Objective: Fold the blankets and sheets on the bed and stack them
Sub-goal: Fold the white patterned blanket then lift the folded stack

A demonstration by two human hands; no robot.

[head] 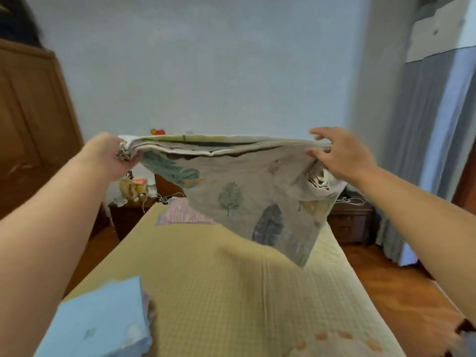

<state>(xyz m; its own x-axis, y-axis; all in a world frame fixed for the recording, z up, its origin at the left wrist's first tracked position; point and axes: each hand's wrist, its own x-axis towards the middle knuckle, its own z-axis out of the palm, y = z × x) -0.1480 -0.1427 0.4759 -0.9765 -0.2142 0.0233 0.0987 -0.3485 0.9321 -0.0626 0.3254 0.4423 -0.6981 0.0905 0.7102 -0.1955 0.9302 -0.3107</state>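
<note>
A grey sheet (239, 186) printed with trees and leaves hangs in the air above the bed, folded into several layers along its top edge. My left hand (110, 155) is clenched on its left corner. My right hand (340, 153) pinches its right corner, with some fingers spread. The lower part of the sheet droops toward the right. A folded light blue blanket (103, 323) lies on the near left corner of the bed. A folded lilac cloth (180, 215) rests at the far end of the bed.
The bed (231, 292) has a yellow-green checked cover. Dark wooden nightstands stand at the far left (128, 215) and far right (353, 222), with clutter and cables on top. A wooden wardrobe (31, 124) is on the left. Grey curtains (422, 150) hang on the right over a wooden floor.
</note>
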